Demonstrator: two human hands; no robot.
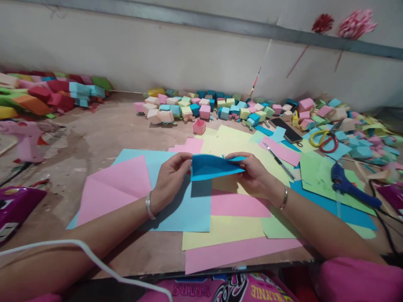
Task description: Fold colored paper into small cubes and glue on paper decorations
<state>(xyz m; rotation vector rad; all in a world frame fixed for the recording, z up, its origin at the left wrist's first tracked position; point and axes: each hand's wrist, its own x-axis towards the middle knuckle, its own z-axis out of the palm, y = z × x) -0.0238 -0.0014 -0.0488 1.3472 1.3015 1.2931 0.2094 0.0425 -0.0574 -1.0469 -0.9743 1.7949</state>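
A folded blue paper (214, 167) sits lifted just above the counter (103, 126), held between both hands at the middle of the view. It looks thin and light, easily creased, and limp enough to sag if gripped at one end only; by my judgement it handles best when pinched at its two opposite edges, near the fold line, with light pressure so that it does not crumple or tear. The left hand (171, 174) is closed in a pinch on the paper's left edge, thumb on top and fingers curled under. The right hand (253, 174) is likewise closed on the right edge, its fingers partly hidden behind the sheet. Directly below lie loose sheets: a pink sheet (115, 188) with fold creases to the left, a light blue sheet (189, 209) under the hands, and yellow sheets (223, 230) and more pink ones toward the near edge. Further right rest a craft knife (278, 160), a blue glue gun (352, 186), scissors (324, 140) and a phone (286, 130). Along the wall stands a row of small paper boxes (201, 109) in many colours, with a pink glue gun (27, 140) far left.
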